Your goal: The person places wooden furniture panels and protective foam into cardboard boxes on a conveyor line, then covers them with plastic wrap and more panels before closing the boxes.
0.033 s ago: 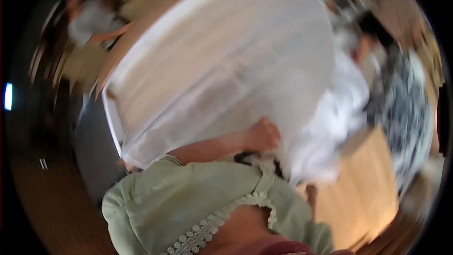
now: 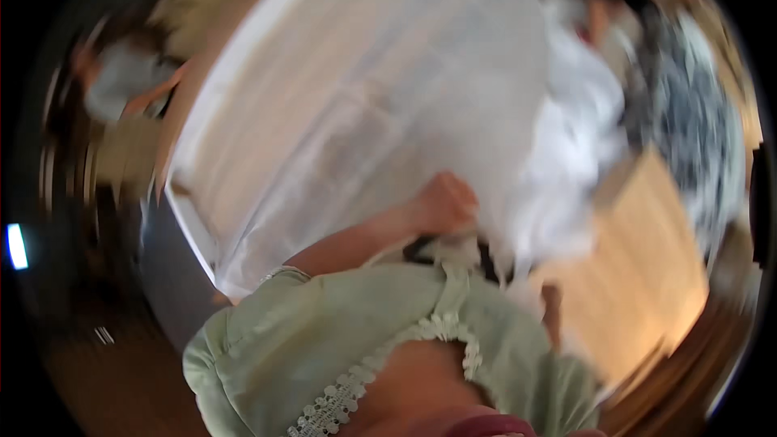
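Note:
A large, pale, sheer white sheet (image 2: 340, 137) covers a broad white-edged surface in front of me. My left hand (image 2: 447, 203) reaches across my front, over the near part of this sheet, its fingers curled into a fist. Whether cloth or anything else is inside that fist cannot be made out. To its right lies a bunched heap of white cloth (image 2: 558, 186), smeared by motion. Only a narrow, dark strip of my right hand or forearm (image 2: 552, 313) shows below the heap; its fingers are hidden.
A light wooden panel or box (image 2: 635, 267) stands at the lower right. Beyond it is a person in blue-grey patterned clothing (image 2: 692, 121). Another person in a grey top (image 2: 125, 81) is at the far left. A dark grey side panel (image 2: 174, 267) drops below the surface's left corner.
The whole view has turned and shifted, with the sheet and surroundings tilting in the picture. My left hand shows slightly higher and remains curled. More of the wooden panel shows.

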